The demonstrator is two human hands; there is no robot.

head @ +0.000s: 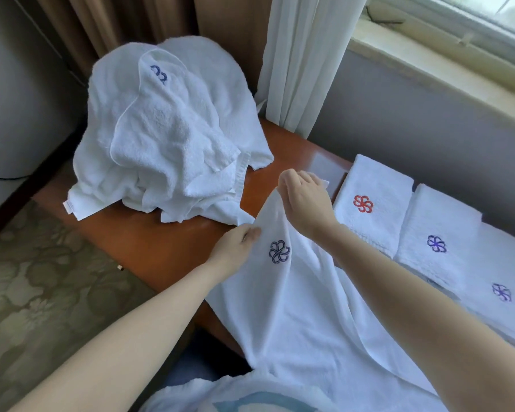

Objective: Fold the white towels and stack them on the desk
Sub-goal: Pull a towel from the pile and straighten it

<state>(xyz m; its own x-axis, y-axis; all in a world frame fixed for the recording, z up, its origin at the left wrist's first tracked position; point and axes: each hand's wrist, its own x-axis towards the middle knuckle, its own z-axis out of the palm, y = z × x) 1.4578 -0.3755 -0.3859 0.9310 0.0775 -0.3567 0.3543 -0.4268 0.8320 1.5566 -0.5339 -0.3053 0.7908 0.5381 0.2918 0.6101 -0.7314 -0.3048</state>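
A white towel [298, 316] with a dark blue flower emblem hangs lifted over the brown desk [161, 242], draping down toward my body. My right hand [305, 197] pinches its top corner, raised above the desk. My left hand [235, 245] grips the towel's left edge just beside the emblem. Three folded white towels lie in a row on the right of the desk: one with a red emblem [369, 203], one with a blue emblem [437, 233], and a third with a blue emblem [500, 295] nearest the frame edge.
A heap of unfolded white towels [167, 138] covers the far left of the desk. Brown and sheer white curtains [298, 60] hang behind, with a window sill [428, 66] on the right. Patterned carpet [42, 292] lies left of the desk edge.
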